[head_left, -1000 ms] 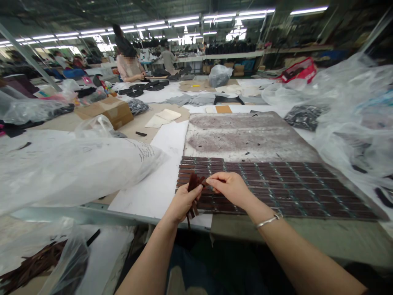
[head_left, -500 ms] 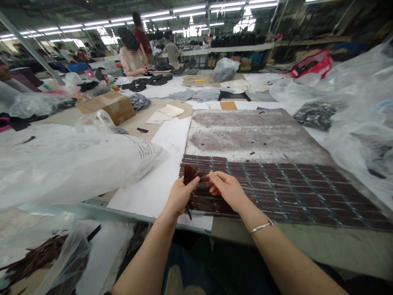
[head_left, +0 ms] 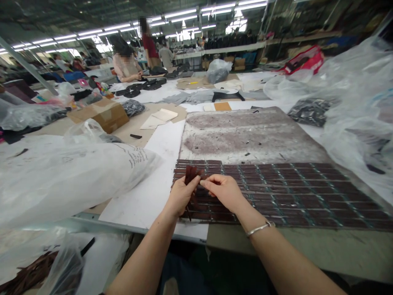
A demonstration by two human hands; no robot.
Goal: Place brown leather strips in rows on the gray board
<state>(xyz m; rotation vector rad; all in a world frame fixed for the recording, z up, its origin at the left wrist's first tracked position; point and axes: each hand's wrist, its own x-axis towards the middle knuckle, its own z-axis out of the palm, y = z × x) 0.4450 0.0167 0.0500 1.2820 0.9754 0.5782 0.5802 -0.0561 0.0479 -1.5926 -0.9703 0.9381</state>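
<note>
A fanned bunch of dark brown strips [head_left: 190,173] is gripped in my left hand [head_left: 181,195], thumb pressed over it and a few ends hanging below. My right hand [head_left: 223,191], with a bracelet at its wrist, pinches at the edge of this bunch, its fingertips almost touching my left thumb. A little brown shows at that pinch, apparently one strip, mostly hidden by the fingers. Beneath both hands, rows of brown strips [head_left: 288,188] lie side by side on a stained board [head_left: 221,135], with bluish-green marks crossing them in lines.
A large white plastic bag [head_left: 70,176] lies left, beside a cardboard box [head_left: 101,114]. Lower left, more loose brown strips [head_left: 33,270] lie by clear plastic. Clear bags [head_left: 356,110] are heaped at the right. Across the table a person [head_left: 125,65] handles dark pieces.
My right hand has moved left, closing the small gap to my left hand. The whole view has shifted slightly; the bunch stays in my left hand.
</note>
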